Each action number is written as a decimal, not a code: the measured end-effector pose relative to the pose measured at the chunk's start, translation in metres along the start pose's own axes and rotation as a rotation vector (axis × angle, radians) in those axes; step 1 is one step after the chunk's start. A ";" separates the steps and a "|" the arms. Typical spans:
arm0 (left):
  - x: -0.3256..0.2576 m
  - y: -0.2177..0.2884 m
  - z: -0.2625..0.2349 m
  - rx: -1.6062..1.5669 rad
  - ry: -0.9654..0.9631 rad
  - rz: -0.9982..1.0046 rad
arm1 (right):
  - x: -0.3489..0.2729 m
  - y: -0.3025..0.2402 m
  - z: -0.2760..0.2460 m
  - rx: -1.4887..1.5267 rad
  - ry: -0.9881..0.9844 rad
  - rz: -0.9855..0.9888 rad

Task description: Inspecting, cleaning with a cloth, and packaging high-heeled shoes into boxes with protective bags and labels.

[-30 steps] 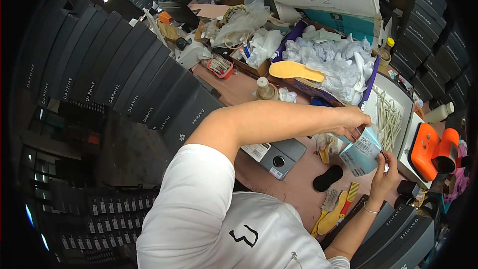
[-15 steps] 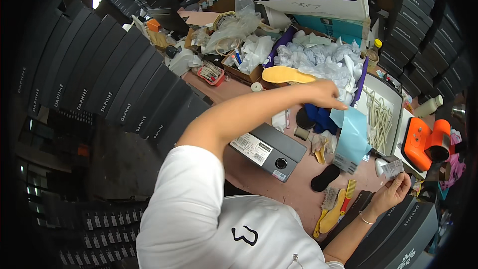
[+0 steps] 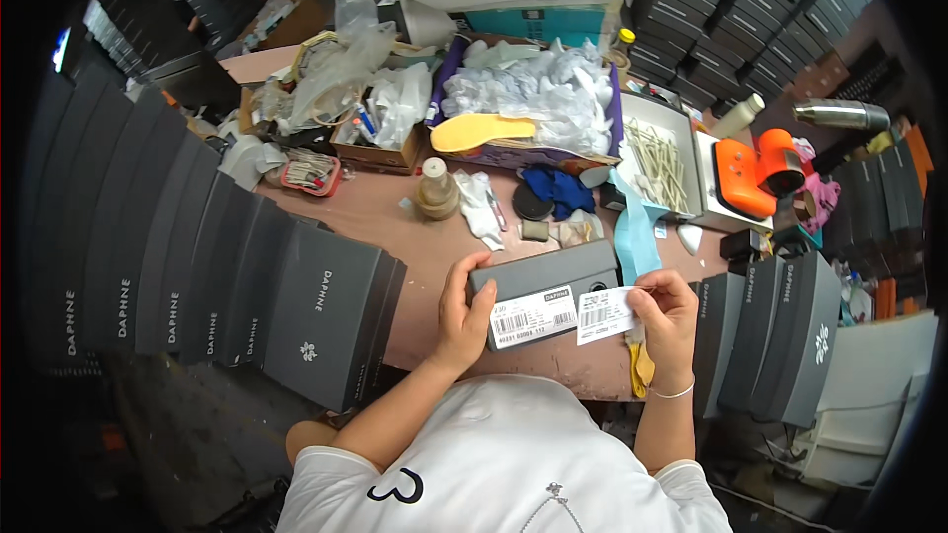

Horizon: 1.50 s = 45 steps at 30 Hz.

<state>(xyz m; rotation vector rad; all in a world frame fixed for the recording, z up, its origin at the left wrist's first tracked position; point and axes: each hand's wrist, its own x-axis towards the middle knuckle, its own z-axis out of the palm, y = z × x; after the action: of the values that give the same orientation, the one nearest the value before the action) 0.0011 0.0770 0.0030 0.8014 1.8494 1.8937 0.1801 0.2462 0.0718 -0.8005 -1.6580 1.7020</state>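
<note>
A grey shoebox (image 3: pixel 553 281) lies on the brown table (image 3: pixel 390 222), its end with a white barcode label (image 3: pixel 533 317) facing me. My left hand (image 3: pixel 462 311) grips the box's left end. My right hand (image 3: pixel 669 308) pinches a loose white barcode sticker (image 3: pixel 603 314) against the box's right end, next to the first label. A light blue backing strip (image 3: pixel 637 232) hangs down just behind my right hand.
Rows of grey shoeboxes (image 3: pixel 197 257) stand at the left, and more (image 3: pixel 780 336) at the right. Behind the box sit a purple carton of white tissue paper (image 3: pixel 538 99), a yellow insole (image 3: pixel 481 130), a tape spool (image 3: pixel 435 190), a tray of sticks (image 3: pixel 657 158) and an orange tool (image 3: pixel 755 173).
My left arm has pulled back from reaching over the table and now holds the shoebox's end. My right hand has come up with a sticker to the box. The view has tilted down.
</note>
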 end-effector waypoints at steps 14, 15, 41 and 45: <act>-0.002 -0.004 -0.074 0.338 -0.596 0.109 | -0.026 0.000 0.038 -0.329 -0.153 0.127; -0.002 -0.005 -0.075 0.333 -0.598 0.097 | -0.023 0.001 0.045 -0.353 -0.164 0.109; -0.005 -0.005 -0.066 0.252 -0.495 0.075 | -0.020 -0.034 0.036 -0.649 -0.317 0.122; -0.005 -0.003 -0.060 0.252 -0.474 0.086 | -0.023 -0.030 0.031 -0.616 -0.322 0.096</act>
<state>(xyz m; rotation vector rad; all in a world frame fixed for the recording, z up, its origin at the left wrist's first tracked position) -0.0330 0.0273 0.0013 1.3009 1.7805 1.3675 0.1706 0.2091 0.1028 -0.9219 -2.4631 1.4381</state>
